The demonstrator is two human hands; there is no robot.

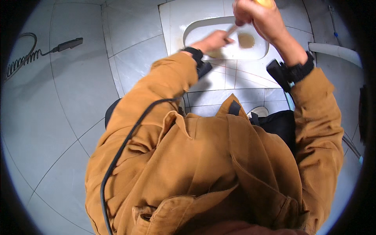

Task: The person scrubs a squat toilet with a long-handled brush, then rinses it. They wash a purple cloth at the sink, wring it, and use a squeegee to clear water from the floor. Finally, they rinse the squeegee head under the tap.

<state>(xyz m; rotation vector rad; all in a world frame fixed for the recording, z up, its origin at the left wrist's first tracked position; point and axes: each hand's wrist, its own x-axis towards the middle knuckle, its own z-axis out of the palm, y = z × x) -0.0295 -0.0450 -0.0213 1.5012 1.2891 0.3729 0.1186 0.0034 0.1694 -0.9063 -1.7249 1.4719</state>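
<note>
While both hands grip the brush handle (232, 29), left hand (214, 40) low, right hand (256, 15) high, the squat toilet (196, 29) drain looks brown-stained, scrubbing apparently unfinished.

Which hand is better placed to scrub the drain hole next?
Probably the left hand: it grips the stick low, just beside the drain hole. The right hand holds the top end, higher up.

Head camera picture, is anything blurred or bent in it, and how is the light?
In the head view, the left hand and the thin stick it grips are motion-blurred, the right hand slightly so; floor tile joints curve toward the dark round rim, showing fisheye distortion; light is even and soft, with mild sheen on the white squat pan.
</note>
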